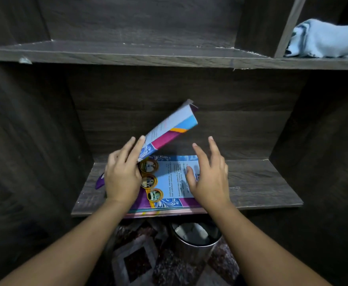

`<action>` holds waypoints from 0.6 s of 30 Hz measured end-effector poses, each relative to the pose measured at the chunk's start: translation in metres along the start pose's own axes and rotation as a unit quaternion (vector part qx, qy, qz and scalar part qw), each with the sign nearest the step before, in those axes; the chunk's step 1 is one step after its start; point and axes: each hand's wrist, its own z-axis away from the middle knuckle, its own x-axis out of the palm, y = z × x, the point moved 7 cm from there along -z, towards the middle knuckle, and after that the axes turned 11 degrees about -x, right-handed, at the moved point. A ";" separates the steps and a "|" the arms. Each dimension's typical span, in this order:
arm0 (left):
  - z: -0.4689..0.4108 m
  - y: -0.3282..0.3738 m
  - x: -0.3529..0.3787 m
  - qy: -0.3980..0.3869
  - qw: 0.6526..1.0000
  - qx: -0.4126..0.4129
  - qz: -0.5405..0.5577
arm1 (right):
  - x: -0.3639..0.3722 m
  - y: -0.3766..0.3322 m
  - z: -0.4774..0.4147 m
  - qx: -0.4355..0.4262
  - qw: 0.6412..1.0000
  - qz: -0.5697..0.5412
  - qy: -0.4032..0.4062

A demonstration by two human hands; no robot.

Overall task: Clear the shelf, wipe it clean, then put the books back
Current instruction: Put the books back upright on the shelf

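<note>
I am looking into a dark wood-grain shelving unit (169, 89), its long upper shelf (127, 52) bare and its shorter lower shelf (262, 182) carrying a flat stack of glossy blue-and-purple paperback books (169, 182) at the front edge. A crumpled pale blue cloth (325, 41) lies in the upper right compartment, well apart from the work. Below the shelf stand a round metal bin (195, 238) and a patterned rug (138, 261). A thin blue-and-magenta paperback book (169, 129) tilts up off the stack, its far end raised toward the back panel. My left hand (122, 178) holds it by its lower end, fingers laid along the cover, thumb hidden. My right hand (208, 178) hovers spread and empty over the stack's right side. I judge this a one-book transfer; I would bring the right hand under the drooping far end, since so thin a cover may bend or slip.
</note>
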 end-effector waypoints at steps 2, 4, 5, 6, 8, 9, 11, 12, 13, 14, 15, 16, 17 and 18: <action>0.007 -0.004 0.006 -0.024 0.998 0.021 -0.055 | -0.004 0.001 0.000 0.000 1.000 -0.006 0.014; 0.016 0.003 0.014 -0.058 0.992 0.051 -0.103 | -0.011 0.000 0.001 0.001 0.999 0.001 0.039; 0.019 0.008 0.017 -0.075 0.988 0.058 -0.121 | -0.013 0.001 0.002 0.009 0.999 0.012 0.049; 0.022 0.013 0.021 -0.092 0.985 0.059 -0.131 | -0.015 0.003 0.004 0.027 0.998 0.023 0.055; 0.030 0.021 0.030 -0.134 0.980 0.045 -0.139 | -0.016 0.010 0.011 0.081 0.994 0.045 0.052; 0.034 0.023 0.036 -0.159 0.976 0.038 -0.145 | -0.016 0.013 0.014 0.107 0.992 0.056 0.041; 0.043 0.027 0.044 -0.196 0.966 0.041 -0.166 | -0.014 0.017 0.022 0.149 0.986 0.081 0.002; 0.046 0.028 0.045 -0.206 0.961 0.048 -0.176 | -0.014 0.018 0.024 0.162 0.982 0.097 -0.015; 0.048 0.030 0.047 -0.210 0.958 0.057 -0.185 | -0.014 0.019 0.026 0.171 0.978 0.119 -0.028; 0.049 0.031 0.047 -0.210 0.956 0.064 -0.194 | -0.015 0.020 0.027 0.177 0.973 0.143 -0.039; 0.049 0.031 0.048 -0.212 0.953 0.069 -0.206 | -0.016 0.021 0.028 0.183 0.968 0.167 -0.050; 0.050 0.028 0.051 -0.215 0.949 0.071 -0.220 | -0.017 0.022 0.029 0.186 0.962 0.188 -0.063; 0.050 0.025 0.053 -0.222 0.943 0.070 -0.238 | -0.018 0.023 0.029 0.183 0.958 0.208 -0.072; 0.052 0.021 0.056 -0.233 0.935 0.074 -0.256 | -0.019 0.023 0.029 0.170 0.957 0.223 -0.077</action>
